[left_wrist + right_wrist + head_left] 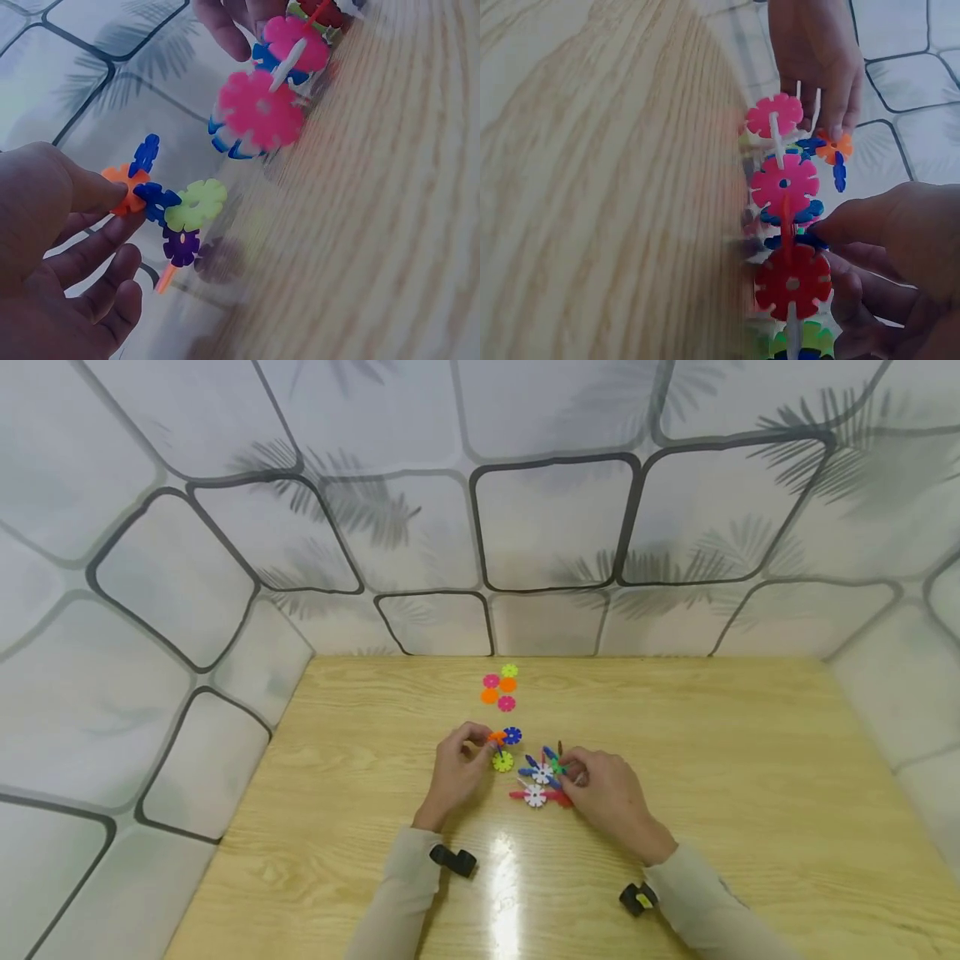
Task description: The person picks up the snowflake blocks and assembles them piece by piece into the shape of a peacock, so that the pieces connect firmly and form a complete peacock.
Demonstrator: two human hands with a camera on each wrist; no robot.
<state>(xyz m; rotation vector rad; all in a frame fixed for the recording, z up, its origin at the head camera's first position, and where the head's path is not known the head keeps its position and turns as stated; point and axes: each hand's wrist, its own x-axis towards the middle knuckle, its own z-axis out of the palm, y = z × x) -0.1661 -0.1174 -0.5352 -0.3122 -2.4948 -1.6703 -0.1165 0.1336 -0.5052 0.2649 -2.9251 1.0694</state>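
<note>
My left hand (459, 768) pinches the orange disc (116, 177) of a small cluster of notched interlocking discs. Joined to it are blue discs (145, 155), a yellow-green disc (196, 206) and a purple disc (181, 249). To the right, a larger structure of such discs stands on the table, with white (535, 796), pink (769, 184) and red (772, 283) ones slotted together. My right hand (609, 792) pinches a blue disc (777, 242) of that structure between thumb and forefinger. Its fingers hide part of the structure's right side in the head view.
Several loose discs lie farther back on the wooden table (360, 710): pink (491, 681), orange (489, 696) and yellow-green (510, 670). A patterned wall (555, 527) stands along the table's back edge, and another borders its left side.
</note>
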